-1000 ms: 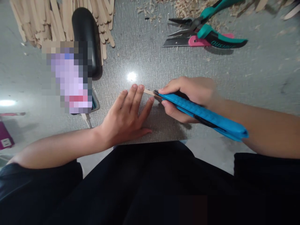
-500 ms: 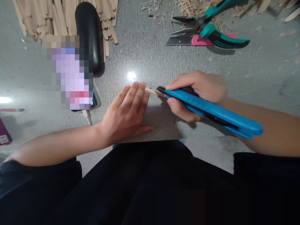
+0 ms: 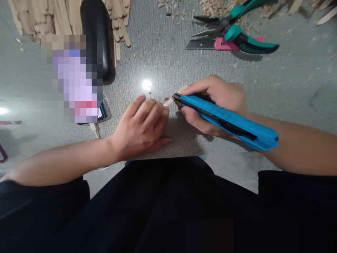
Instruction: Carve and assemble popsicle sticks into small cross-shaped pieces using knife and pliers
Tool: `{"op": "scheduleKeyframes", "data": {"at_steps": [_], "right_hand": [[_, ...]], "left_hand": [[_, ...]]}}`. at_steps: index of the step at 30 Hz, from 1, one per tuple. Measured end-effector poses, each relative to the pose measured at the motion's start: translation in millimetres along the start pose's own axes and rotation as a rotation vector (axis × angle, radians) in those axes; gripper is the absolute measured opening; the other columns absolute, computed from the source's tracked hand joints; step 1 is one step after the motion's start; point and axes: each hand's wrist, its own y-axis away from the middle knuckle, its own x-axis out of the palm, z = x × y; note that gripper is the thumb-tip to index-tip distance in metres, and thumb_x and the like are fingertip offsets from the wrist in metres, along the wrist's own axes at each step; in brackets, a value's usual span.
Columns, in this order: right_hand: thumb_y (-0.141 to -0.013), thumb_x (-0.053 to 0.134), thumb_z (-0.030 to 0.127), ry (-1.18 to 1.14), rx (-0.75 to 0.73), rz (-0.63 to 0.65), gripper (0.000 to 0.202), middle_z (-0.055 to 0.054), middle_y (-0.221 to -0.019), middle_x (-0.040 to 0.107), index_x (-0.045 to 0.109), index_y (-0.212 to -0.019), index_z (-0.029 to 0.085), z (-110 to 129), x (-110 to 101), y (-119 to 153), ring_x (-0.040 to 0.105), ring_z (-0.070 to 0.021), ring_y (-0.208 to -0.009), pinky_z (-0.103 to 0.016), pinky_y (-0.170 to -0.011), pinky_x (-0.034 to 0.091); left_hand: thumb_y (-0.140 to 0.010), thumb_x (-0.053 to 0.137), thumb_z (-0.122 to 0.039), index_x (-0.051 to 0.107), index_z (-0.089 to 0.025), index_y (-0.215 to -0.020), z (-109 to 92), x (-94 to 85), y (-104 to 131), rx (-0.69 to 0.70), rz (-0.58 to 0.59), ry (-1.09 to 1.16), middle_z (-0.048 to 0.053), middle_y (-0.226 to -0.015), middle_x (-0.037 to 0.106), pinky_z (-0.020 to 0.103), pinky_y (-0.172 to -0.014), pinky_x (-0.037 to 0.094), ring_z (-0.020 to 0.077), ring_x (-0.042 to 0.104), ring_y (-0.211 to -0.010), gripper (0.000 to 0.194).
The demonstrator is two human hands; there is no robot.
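My right hand (image 3: 216, 105) is closed round a blue utility knife (image 3: 231, 121). The knife's dark tip lies on or just over a thin wooden stick (image 3: 169, 101). My left hand (image 3: 143, 126) rests on the table with bent fingers, holding the stick's near end under its fingertips. From there the stick slants up to the right, passing beneath the knife tip, and its far end shows beside my right index finger. Tiny dark specks lie on the table just above the stick.
Pliers with green handles (image 3: 240, 38) lie over a pink-handled blade (image 3: 201, 44) at the upper right, near wood shavings (image 3: 216, 7). Many wooden sticks (image 3: 61, 17), a black case (image 3: 98, 45) and a partly blurred phone (image 3: 105, 109) are at the upper left.
The stick has turned, its far end now pointing up and right instead of slightly down. My left fingers have curled from nearly flat, and my right hand with the knife has shifted left.
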Motion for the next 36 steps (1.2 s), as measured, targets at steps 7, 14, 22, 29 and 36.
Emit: {"op": "scheduleKeyframes", "data": {"at_steps": [7,14,22,29,36], "right_hand": [[-0.104,0.077,0.031,-0.045,-0.026,0.042,0.020,0.004,-0.082,0.081,0.072,-0.123,0.030,0,-5,-3,0.076,-0.0187,-0.063,-0.034,-0.060,0.060],[-0.103,0.075,0.034,-0.015,-0.091,0.162,0.021,0.007,-0.080,0.076,0.074,-0.125,0.031,-4,-6,1,0.073,-0.0166,-0.061,-0.031,-0.058,0.057],[-0.109,0.070,0.039,-0.004,-0.246,0.207,0.022,0.004,-0.089,0.078,0.072,-0.128,0.029,-13,-5,-3,0.076,-0.0181,-0.073,-0.033,-0.070,0.064],[-0.107,0.073,0.038,-0.098,-0.241,0.174,0.019,0.002,-0.091,0.081,0.076,-0.126,0.033,-14,-5,-4,0.075,-0.0191,-0.069,-0.035,-0.067,0.064],[-0.107,0.074,0.040,-0.096,-0.260,0.178,0.020,0.002,-0.090,0.081,0.077,-0.126,0.033,-16,-4,-4,0.076,-0.0192,-0.070,-0.034,-0.065,0.063]], "left_hand": [[-0.117,0.056,-0.051,0.077,-0.022,-0.119,19,5.8,-10,-0.168,-0.139,0.168,0.013,-0.105,0.074,0.052,-0.086,0.050,0.0322,0.067,-0.100,0.036],[-0.112,0.068,-0.049,0.064,-0.033,-0.162,17,2.5,-13,-0.364,0.000,0.301,0.020,-0.165,0.061,0.074,-0.115,0.044,0.0493,0.054,-0.151,0.052],[-0.104,0.079,-0.059,0.057,-0.048,-0.173,22,3.6,-14,-0.254,0.106,0.306,0.018,-0.182,0.051,0.089,-0.125,0.032,0.0585,0.032,-0.174,0.073],[-0.105,0.075,-0.053,0.057,-0.045,-0.173,21,4.0,-14,-0.235,0.100,0.290,0.018,-0.185,0.048,0.089,-0.125,0.031,0.0566,0.034,-0.174,0.071],[-0.109,0.072,-0.052,0.050,-0.041,-0.176,19,2.1,-13,-0.205,0.109,0.212,0.022,-0.188,0.042,0.085,-0.122,0.034,0.0528,0.036,-0.174,0.071]]}}
